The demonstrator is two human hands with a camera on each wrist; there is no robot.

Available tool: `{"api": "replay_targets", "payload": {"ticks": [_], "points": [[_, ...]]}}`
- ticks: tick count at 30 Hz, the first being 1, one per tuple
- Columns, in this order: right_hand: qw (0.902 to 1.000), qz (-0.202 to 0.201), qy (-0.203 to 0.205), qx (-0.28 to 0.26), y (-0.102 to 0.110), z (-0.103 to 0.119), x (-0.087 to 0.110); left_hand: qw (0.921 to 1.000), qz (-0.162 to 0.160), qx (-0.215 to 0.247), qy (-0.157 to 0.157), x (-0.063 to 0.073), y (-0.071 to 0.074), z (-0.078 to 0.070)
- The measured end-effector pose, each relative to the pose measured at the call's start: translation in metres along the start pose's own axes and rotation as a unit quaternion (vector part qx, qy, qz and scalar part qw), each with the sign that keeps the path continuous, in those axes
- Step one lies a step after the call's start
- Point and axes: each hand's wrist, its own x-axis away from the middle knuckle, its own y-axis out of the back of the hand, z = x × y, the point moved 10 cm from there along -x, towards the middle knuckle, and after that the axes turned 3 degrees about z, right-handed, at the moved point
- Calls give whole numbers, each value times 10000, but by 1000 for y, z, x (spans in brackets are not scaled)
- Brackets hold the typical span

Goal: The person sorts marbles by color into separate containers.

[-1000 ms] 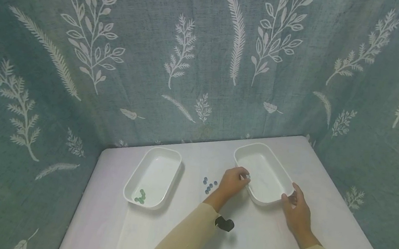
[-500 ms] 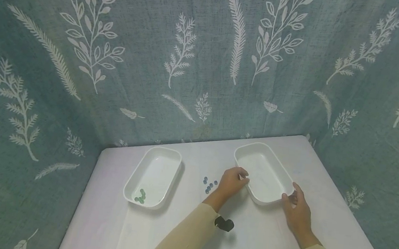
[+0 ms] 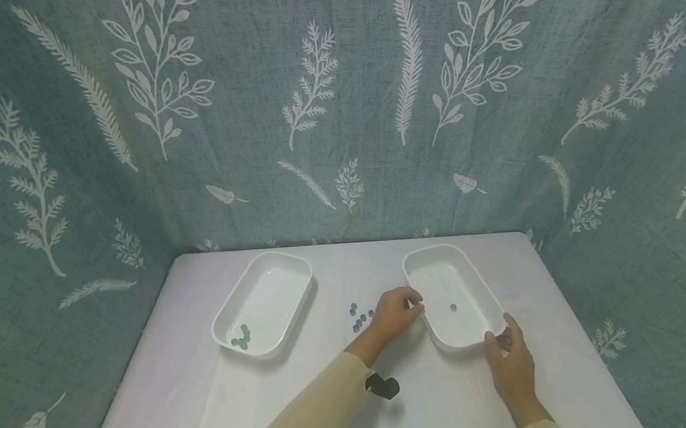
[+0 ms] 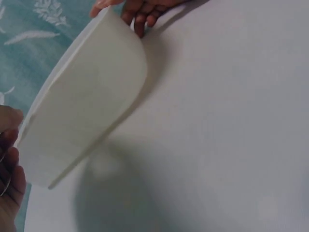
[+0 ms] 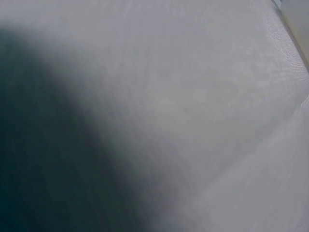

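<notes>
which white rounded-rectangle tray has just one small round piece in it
The right white rounded-rectangle tray, gripped by the right hand: one small round bluish piece lies inside, whereas the left white tray holds several small round green pieces.

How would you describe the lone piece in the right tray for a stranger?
On the white table, find the tray between the left hand and right hand. On its floor lies one small bluish piece, alone, unlike the green cluster in the other tray.
</notes>
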Motion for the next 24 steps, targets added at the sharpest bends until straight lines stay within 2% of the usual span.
{"api": "replay_targets", "payload": {"ticks": [5, 12, 17, 20, 24], "points": [[10000, -54, -23, 23, 0, -2, 0, 10000, -44, -73, 23, 7, 8, 10], [10000, -17, 24, -17, 0, -2, 0, 9973, 64, -722, -98, 24, 13, 29], [10000, 1, -10, 19, 1, -1, 0, 9967, 120, -795, -144, 33, 18, 43], [10000, 13, -29, 23, 0, 0, 0, 9958, 57, -894, -204, 36, 26, 52], [9999, 24, -118, 28, -2, 1, 1, 9965, -72, -780, -283, 39, 40, 62]]}}
